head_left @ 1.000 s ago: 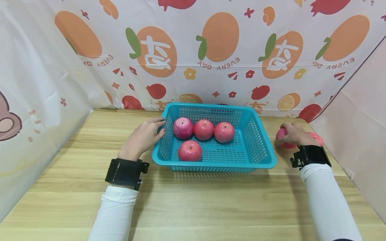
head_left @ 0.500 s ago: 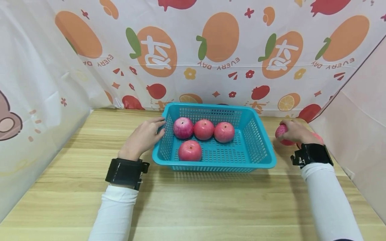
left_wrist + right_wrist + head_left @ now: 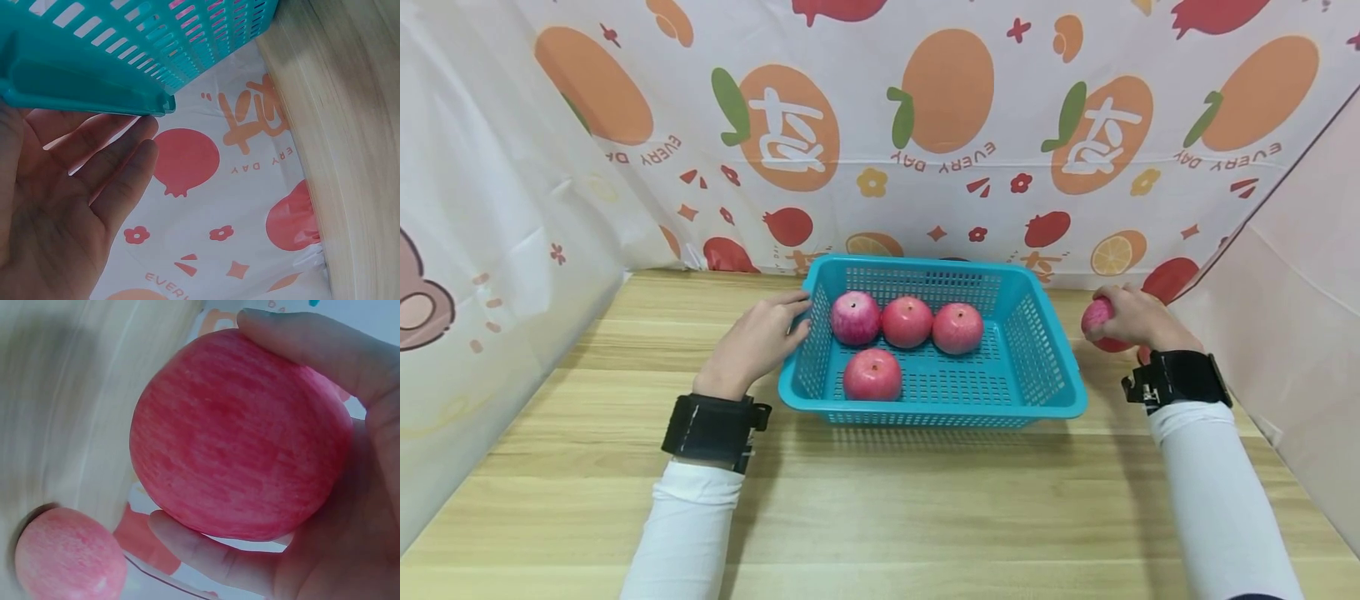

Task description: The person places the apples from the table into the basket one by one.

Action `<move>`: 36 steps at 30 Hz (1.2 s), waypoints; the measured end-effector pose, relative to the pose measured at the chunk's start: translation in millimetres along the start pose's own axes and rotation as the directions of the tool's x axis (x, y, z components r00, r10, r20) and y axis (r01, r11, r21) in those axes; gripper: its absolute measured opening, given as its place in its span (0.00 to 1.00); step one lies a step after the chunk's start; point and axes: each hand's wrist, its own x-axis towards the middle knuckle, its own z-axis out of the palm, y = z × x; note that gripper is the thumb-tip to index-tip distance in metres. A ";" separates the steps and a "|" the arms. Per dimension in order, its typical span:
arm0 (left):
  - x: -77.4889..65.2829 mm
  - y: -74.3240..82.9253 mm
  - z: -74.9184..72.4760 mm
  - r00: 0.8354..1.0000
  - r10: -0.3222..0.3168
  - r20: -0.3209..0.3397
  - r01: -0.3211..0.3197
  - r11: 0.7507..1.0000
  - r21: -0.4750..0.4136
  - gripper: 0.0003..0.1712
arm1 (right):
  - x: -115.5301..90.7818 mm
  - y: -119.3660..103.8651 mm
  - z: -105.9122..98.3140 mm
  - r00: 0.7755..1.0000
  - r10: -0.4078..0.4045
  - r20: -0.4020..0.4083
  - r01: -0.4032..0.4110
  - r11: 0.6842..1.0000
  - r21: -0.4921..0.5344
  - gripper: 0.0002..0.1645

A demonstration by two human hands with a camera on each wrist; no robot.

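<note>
My right hand (image 3: pixel 1138 317) grips a red apple (image 3: pixel 240 437) between thumb and fingers, to the right of the blue plastic basket (image 3: pixel 932 417). In the right wrist view the apple stands out large, with wooden table behind it. A second, paler apple (image 3: pixel 72 556) rests on the table below, mostly hidden by my right wrist in the head view. My left hand (image 3: pixel 760 342) rests at the basket's left rim, its fingers (image 3: pixel 115 159) fairly straight with the tips right at the lip. Inside the basket, three apples (image 3: pixel 907 322) line the back and another (image 3: pixel 872 375) sits at the front left.
The wooden table (image 3: pixel 925 508) runs back to a fruit-printed curtain (image 3: pixel 872 108) close behind the basket. Plain pale sheeting (image 3: pixel 1300 275) borders the right side, and a white printed sheet (image 3: pixel 490 250) hangs along the left.
My right hand has raised the apple slightly and carried it a little away from me, apart from the other apple. The left hand and the basket have stayed in place.
</note>
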 end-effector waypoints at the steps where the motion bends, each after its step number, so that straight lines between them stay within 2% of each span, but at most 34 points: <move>1: -0.1 0.0 0.2 1.000 -0.001 -0.001 0.001 1.000 -0.001 0.23 | 0.5 -1.1 -0.7 1.000 0.002 -0.002 -0.002 1.000 0.007 0.42; 15: 0.4 -0.1 -0.5 1.000 0.000 0.002 0.000 1.000 -0.001 0.23 | 1.3 -15.3 -11.6 1.000 -0.006 -0.002 0.006 0.999 0.049 0.41; 20: 0.0 0.0 -0.4 1.000 -0.003 0.006 0.002 1.000 0.002 0.23 | 1.5 -19.3 -14.1 0.999 -0.036 -0.015 0.036 0.999 0.037 0.41; 31: 0.0 1.4 -2.0 1.000 -0.004 -0.002 0.004 1.000 -0.004 0.23 | 1.9 -30.3 -25.5 0.999 -0.037 -0.028 0.038 0.998 0.041 0.45; 36: -0.1 1.2 -1.8 1.000 0.000 0.000 0.000 1.000 0.000 0.23 | 1.4 -33.3 -27.8 0.998 -0.060 -0.032 0.061 0.998 0.030 0.43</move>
